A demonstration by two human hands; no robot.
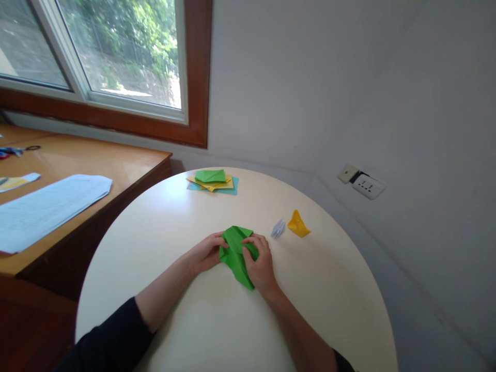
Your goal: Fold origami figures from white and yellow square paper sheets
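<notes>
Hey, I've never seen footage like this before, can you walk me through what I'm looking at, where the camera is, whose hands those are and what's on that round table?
This is one picture from a camera worn on a person's head, looking forward and down, so the two bare hands belong to the wearer. No machine is involved. The left hand and right hand both press on a partly folded green paper lying on a round white table. Farther back lies a stack of coloured sheets, green on top. To the right sit a small folded yellow paper and a small folded white paper. On the left stands a wooden desk with a pale blue sheet, under a window. A wall socket shows on the right.
</notes>
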